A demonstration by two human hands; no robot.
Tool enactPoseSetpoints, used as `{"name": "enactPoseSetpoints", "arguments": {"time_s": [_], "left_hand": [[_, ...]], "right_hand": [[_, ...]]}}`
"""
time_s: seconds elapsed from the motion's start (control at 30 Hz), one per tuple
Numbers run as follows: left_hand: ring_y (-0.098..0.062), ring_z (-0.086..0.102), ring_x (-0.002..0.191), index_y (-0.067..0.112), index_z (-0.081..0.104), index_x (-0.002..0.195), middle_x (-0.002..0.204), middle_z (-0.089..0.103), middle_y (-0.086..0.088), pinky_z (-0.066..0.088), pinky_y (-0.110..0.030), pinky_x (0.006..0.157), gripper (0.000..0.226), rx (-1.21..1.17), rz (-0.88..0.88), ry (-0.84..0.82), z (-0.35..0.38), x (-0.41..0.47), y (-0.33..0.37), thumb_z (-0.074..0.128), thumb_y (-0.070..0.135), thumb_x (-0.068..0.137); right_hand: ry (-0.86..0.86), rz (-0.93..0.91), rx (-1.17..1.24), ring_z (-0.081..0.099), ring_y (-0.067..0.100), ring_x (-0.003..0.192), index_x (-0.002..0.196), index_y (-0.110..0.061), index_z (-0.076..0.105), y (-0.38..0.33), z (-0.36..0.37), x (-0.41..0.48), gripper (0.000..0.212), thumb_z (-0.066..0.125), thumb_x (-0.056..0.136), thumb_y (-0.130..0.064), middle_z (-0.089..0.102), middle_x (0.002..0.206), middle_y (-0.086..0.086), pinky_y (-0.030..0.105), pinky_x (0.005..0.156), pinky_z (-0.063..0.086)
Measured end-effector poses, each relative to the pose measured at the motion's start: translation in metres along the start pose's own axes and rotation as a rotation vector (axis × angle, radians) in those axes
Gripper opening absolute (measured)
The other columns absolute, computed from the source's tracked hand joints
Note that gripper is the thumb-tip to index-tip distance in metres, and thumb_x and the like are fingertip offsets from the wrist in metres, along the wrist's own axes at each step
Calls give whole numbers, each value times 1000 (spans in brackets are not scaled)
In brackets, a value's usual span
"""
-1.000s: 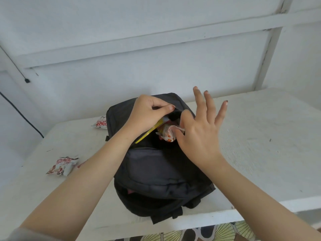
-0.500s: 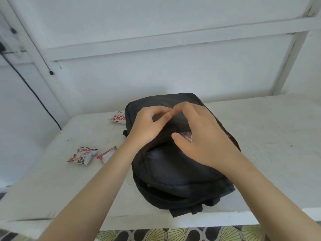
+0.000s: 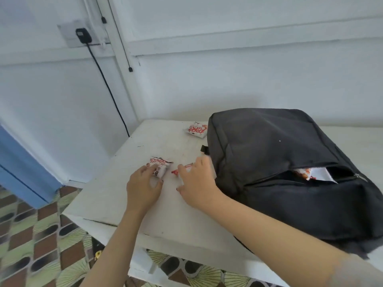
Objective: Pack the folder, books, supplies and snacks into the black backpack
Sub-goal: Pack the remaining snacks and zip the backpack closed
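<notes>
Snacks (image 3: 303, 173) peek from the bag's (image 3: 269, 146) open pocket (image 3: 342, 172), yet three remain on the table (image 3: 176, 214): left hand (image 3: 144, 187) half-curled over a white packet (image 3: 160, 167), right hand (image 3: 196, 183) over a red packet (image 3: 179, 171), grip unclear, and a far packet (image 3: 196, 129) beside the bag.

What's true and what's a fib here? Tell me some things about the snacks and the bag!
1. The backpack is black. True.
2. Its pocket is zipped shut. False: the pocket gapes open, and a snack wrapper shows inside.
3. Three snack packets lie on the table outside the bag. True: a white-and-red packet, a red packet and a far packet.
4. Both hands are inside the backpack. False: the left hand touches the white-and-red packet, and the right hand touches the red packet.
</notes>
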State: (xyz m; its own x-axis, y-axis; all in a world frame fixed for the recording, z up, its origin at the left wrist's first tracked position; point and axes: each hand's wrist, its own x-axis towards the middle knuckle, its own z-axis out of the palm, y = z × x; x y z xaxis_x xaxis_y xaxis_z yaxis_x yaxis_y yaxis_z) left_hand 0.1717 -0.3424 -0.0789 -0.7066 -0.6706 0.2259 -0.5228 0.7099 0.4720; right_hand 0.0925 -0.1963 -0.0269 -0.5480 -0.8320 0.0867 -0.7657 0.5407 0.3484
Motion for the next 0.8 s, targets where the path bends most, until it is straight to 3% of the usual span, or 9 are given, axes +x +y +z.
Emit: {"name": "enactPoseSetpoints", "arguments": {"time_s": [0.1, 0.17, 0.23, 0.3, 0.4, 0.53, 0.67, 0.8], "left_hand": [[-33, 47, 118, 19, 55, 129, 128, 53, -13, 39, -39, 93, 66, -17, -21, -25, -1, 6, -7, 49, 45, 69], [-31, 48, 118, 20, 54, 130, 126, 54, -12, 38, -38, 94, 69, -18, -27, -39, 2, 15, -8, 50, 54, 70], [-28, 48, 120, 23, 53, 131, 126, 54, -11, 38, -37, 97, 64, -21, -34, -38, 8, 23, -8, 62, 51, 74], [-26, 53, 108, 29, 56, 124, 109, 59, -5, 40, -32, 87, 55, -71, -38, -1, 13, 28, -5, 66, 47, 73], [-23, 55, 98, 31, 60, 113, 98, 61, -2, 39, -28, 78, 48, -150, -66, 13, 17, 33, 3, 58, 43, 66], [-21, 61, 85, 26, 66, 102, 88, 68, 2, 49, -34, 75, 35, -272, -64, 78, 13, 33, 24, 60, 37, 69], [-16, 56, 75, 13, 68, 87, 76, 64, 4, 42, -23, 67, 23, -534, 61, 257, -8, 14, 83, 61, 35, 84], [-8, 58, 95, 22, 69, 105, 101, 67, 9, 44, -18, 75, 21, -686, 157, 292, -39, -9, 147, 62, 31, 87]], "right_hand": [[-23, 73, 88, 35, 24, 78, 123, -14, 40, -8, 17, 9, 44, 33, 96, -48, 47, 81, 3, 38, 71, 19], [75, 78, 182, 38, 23, 74, 109, -15, 49, -11, 20, 11, 32, 50, 88, -38, 53, 78, 4, 37, 69, 21], [190, 110, 281, 30, 21, 59, 77, -18, 57, -12, 14, 7, 30, 72, 59, -35, 50, 56, 2, 33, 62, 23], [310, 141, 350, 22, 20, 53, 63, -18, 55, -11, 5, 1, 33, 75, 40, -33, 38, 42, -1, 29, 57, 21], [470, 185, 411, 24, 19, 53, 73, -17, 53, -5, -14, -17, 34, 67, 47, -34, 29, 47, -4, 29, 59, 20], [580, 258, 512, 35, 18, 56, 82, -19, 52, 26, -42, -46, 29, 59, 60, -37, 42, 51, -7, 30, 60, 21], [595, 299, 637, 45, 14, 70, 98, -24, 53, 73, -57, -85, 34, 56, 70, -44, 54, 69, -13, 32, 67, 30], [646, 355, 777, 49, 5, 81, 106, -32, 47, 117, -52, -123, 39, 53, 73, -53, 57, 89, -20, 23, 75, 28]]}}
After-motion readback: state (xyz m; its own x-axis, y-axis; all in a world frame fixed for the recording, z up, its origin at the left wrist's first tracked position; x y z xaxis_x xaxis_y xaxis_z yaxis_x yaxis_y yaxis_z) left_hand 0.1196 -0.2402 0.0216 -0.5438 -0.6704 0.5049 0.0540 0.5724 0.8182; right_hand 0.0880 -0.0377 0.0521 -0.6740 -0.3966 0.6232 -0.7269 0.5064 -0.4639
